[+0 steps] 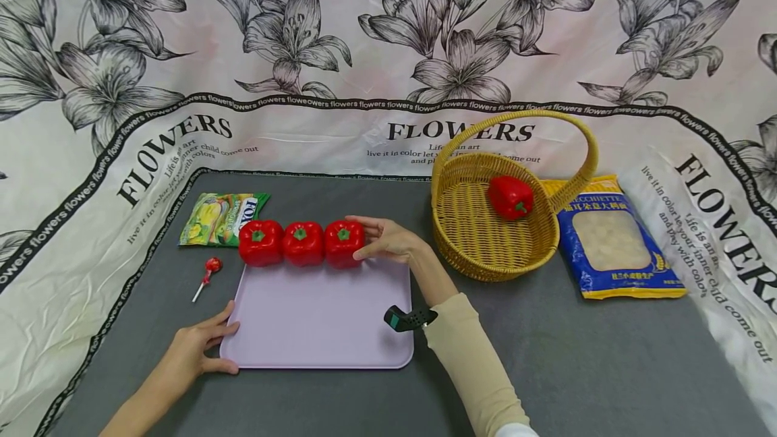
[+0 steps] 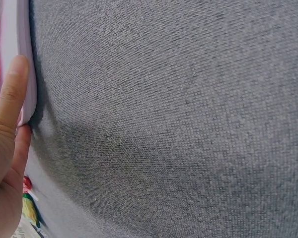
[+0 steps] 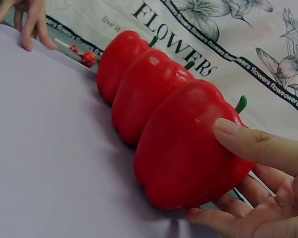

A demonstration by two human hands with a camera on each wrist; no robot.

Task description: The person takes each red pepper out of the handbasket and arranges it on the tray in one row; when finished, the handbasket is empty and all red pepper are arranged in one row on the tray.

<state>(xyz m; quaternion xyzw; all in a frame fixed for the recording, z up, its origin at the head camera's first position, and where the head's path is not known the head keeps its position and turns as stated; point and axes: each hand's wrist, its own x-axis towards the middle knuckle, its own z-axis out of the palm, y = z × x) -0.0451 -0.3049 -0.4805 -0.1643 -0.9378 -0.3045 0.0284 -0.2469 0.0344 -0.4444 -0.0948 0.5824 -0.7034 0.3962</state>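
Three red bell peppers with green stems stand in a row along the far edge of a lilac tray (image 1: pixel 322 322): the left one (image 1: pixel 261 244), the middle one (image 1: pixel 303 244) and the right one (image 1: pixel 344 244). My right hand (image 1: pixel 388 240) holds the right pepper, its thumb on the near side in the right wrist view and the other fingers around and below it. At the tray's near left corner, my left hand (image 1: pixel 197 349) grips the rim, with the thumb (image 2: pixel 12 91) lying along the edge. A fourth bell pepper (image 1: pixel 510 197) lies in a yellow wicker basket (image 1: pixel 485 248).
A red-wrapped lollipop (image 1: pixel 212 266) and a green and yellow packet (image 1: pixel 212 220) lie left of the tray. The basket's tall handle (image 1: pixel 516 114) arches up at the right. Behind it rests a blue and yellow bag (image 1: pixel 613 238). Grey cloth covers the table.
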